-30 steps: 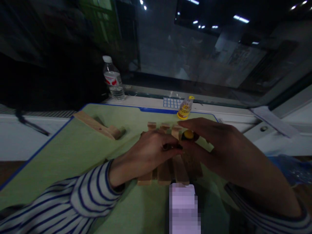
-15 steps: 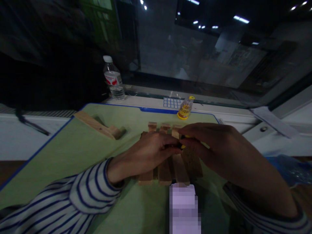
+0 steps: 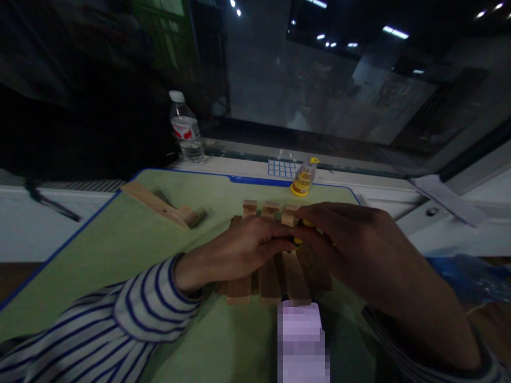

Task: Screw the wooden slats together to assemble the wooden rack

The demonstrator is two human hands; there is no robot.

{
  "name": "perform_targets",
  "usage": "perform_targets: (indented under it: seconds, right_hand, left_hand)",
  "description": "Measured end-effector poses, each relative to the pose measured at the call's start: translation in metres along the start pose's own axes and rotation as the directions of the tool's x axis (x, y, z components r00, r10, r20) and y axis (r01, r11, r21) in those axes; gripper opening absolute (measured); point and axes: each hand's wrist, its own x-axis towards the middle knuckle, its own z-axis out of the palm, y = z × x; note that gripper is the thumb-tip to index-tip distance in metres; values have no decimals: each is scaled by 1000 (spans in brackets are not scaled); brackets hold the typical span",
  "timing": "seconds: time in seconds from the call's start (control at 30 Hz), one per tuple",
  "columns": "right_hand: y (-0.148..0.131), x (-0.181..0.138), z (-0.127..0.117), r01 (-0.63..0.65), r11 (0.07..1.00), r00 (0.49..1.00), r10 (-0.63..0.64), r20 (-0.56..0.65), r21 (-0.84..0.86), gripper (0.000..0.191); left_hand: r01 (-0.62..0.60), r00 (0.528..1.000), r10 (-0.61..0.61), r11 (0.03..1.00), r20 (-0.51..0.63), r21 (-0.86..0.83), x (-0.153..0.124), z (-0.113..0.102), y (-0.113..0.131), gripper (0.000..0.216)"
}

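Observation:
Three light wooden slats (image 3: 270, 287) lie side by side across darker wood pieces (image 3: 319, 266), in the middle of the green table. Over the slats, my left hand (image 3: 247, 247) reaches in from the left with its thumb and fingers pinched together. My right hand (image 3: 347, 239) comes from the right, its fingers bent and closed. Where the fingertips meet, both hands grip a small yellow-and-black object (image 3: 297, 241). Most of it is hidden by the fingers, so its kind is unclear.
A wooden piece with a rounded end (image 3: 159, 205) lies on the green table (image 3: 159, 250) at left. A glue bottle with a yellow cap (image 3: 305, 178) stands at the far edge. Behind are a water bottle (image 3: 187, 130) and a window. A blurred pale-purple object (image 3: 301, 340) is at the front.
My right hand has shifted slightly, and its fingers now cover more of the black part of the small object. My left hand has barely moved. The slats look unchanged.

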Motion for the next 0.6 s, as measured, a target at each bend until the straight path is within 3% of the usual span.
perform_targets:
  seconds: [0.13, 0.4, 0.6]
  right_hand:
    - [0, 0, 2, 1, 1000, 1000, -1, -4, -7, 22]
    - [3, 1, 4, -25, 999, 1000, 24, -20, -25, 26]
    - [8, -4, -2, 34, 996, 997, -28, -71, 87, 33]
  left_hand:
    - [21, 1000, -21, 1000, -14, 20, -1, 1, 0, 24]
    - [52, 984, -46, 998, -175, 30, -1, 14, -3, 22]
    - [64, 981, -51, 996, -187, 63, -1, 15, -7, 23]
